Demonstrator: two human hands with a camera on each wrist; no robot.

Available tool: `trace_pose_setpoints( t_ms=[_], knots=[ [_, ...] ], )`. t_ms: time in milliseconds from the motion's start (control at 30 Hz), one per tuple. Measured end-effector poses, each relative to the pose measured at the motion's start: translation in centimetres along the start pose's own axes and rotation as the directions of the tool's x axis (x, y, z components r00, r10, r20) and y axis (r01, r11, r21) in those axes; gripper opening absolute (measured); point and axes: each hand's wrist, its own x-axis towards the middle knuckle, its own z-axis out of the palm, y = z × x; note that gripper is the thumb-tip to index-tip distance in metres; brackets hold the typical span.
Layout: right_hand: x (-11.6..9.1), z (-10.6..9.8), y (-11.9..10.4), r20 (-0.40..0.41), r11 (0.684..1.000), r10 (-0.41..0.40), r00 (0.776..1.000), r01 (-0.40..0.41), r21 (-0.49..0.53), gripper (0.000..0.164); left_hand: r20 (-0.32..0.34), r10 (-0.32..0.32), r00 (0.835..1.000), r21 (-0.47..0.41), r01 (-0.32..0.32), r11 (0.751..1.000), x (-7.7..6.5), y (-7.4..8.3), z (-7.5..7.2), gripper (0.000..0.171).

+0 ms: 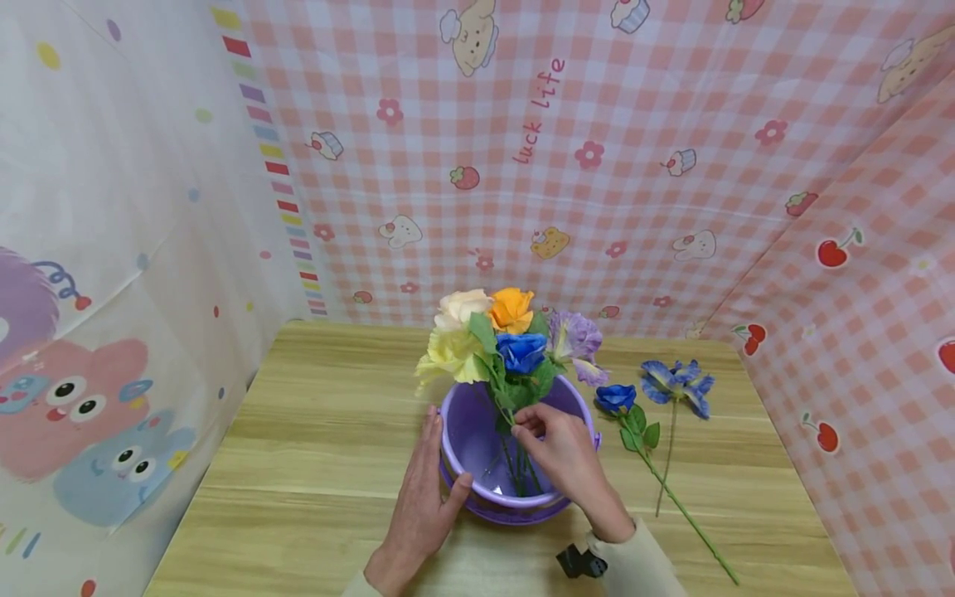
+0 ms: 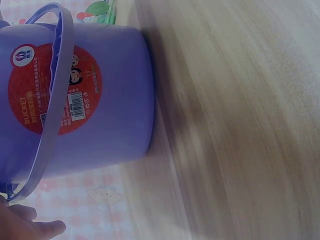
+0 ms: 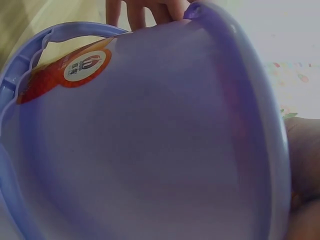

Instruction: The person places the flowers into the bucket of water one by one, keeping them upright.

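A purple bucket (image 1: 464, 435) stands upright on the table, and its handle (image 2: 62, 65) hangs down its labelled side in the left wrist view. My left hand (image 1: 427, 497) rests with straight fingers against the bucket's left side, thumb at the rim. Over the bucket's opening, my right hand (image 1: 563, 452) pinches a green stem below a blue rose (image 1: 522, 354). Around that rose in the bucket are a yellow flower (image 1: 451, 355), a cream rose (image 1: 462, 309), an orange rose (image 1: 511, 310) and a purple flower (image 1: 574, 336). Their lower stems reach the bucket's floor.
Right of the bucket, a second blue rose (image 1: 616, 399) and a blue iris-like flower (image 1: 676, 386) lie on the wooden table (image 1: 313, 423). Behind the table hangs a pink checked cloth (image 1: 537, 191). A black device (image 1: 582, 562) sits at my right cuff.
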Motion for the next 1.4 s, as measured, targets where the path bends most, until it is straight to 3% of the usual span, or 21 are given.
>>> trace_pose_setpoints(
  t_ms=[400,700,833,1000,1200,1400],
  knots=[
    [0.7,0.6,0.1,0.049,0.991,-0.009,0.999,0.015,-0.131,0.008,0.007,0.007,1.0,-0.015,-0.006,1.0,0.1,0.2,0.0,0.081],
    [0.4,0.3,-0.1,0.094,0.991,-0.001,0.996,0.013,-0.135,0.006,0.003,0.005,1.0,0.004,-0.005,1.0,0.0,0.0,0.1,0.081],
    [0.1,-0.1,-0.1,0.05,0.995,-0.006,0.999,0.012,-0.103,0.005,0.007,-0.005,1.0,0.004,0.005,1.0,-0.1,0.0,0.1,0.081],
    [-0.4,-0.9,0.2,-0.041,0.999,-0.045,0.998,0.045,0.002,0.003,0.003,-0.003,1.0,0.007,0.003,1.0,-0.1,0.0,0.1,0.081],
    [-1.1,-1.9,1.0,-0.096,0.989,-0.061,0.994,0.073,0.129,0.008,0.018,-0.029,0.999,0.003,0.029,1.0,-0.1,0.2,-0.1,0.081],
    [-1.5,-2.4,2.1,-0.233,0.968,-0.044,0.971,0.099,0.229,0.01,0.027,-0.04,0.999,0.0,0.04,0.999,-0.2,0.2,-0.1,0.081]
  ],
)
